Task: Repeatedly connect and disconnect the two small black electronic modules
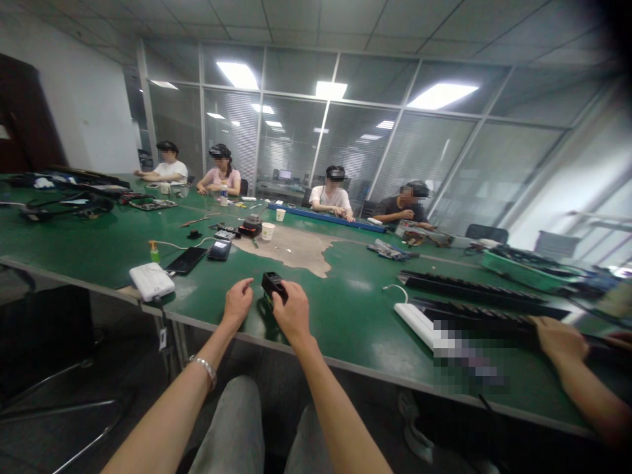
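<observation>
My right hand point(292, 309) is wrapped round a small black boxy device point(273, 284), held upright just above or on the near part of the green table; I cannot tell if it touches the surface. Its exact kind does not show. A little to the left is my left hand point(239, 303), with a silvery bracelet on the wrist. It holds nothing; the index finger reaches out toward the device without touching it, and the other fingers are loosely bent and partly hidden.
Left on the green table point(345, 309) lie a white power bank point(152, 282), a phone point(186, 261) and a small green-capped bottle point(154, 250). Paper cups point(267, 230) stand farther back. At right are a white power strip point(413, 324), black rails point(474, 289) and another person's hand point(560, 339). Several people sit opposite.
</observation>
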Tool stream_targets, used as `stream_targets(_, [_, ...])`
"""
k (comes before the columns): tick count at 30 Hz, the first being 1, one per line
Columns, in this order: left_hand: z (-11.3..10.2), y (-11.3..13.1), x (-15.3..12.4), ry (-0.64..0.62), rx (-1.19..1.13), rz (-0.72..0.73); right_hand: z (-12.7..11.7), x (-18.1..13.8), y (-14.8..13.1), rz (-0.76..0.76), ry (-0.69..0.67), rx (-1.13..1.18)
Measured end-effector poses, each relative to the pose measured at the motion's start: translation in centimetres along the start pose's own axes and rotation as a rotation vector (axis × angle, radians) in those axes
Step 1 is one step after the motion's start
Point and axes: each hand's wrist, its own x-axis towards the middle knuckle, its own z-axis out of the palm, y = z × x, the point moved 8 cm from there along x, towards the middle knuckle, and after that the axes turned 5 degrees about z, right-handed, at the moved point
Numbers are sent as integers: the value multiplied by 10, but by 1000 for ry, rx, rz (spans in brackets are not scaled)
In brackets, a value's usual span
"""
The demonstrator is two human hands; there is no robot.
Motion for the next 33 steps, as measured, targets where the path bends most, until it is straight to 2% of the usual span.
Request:
stream_targets(11, [4,-3,1,-34,31,4,2,-3,5,53,-165,-158])
stream_targets(20, [7,-5,1,-36,23,23,8,-19,13,51,-123,-141])
stream_targets(28, [6,-3,1,-35,25,27,8,-21,18,79,-82,-120])
stream_targets(33, [8,-2,1,-45,17,56,10,-19,18,67,-110,-110])
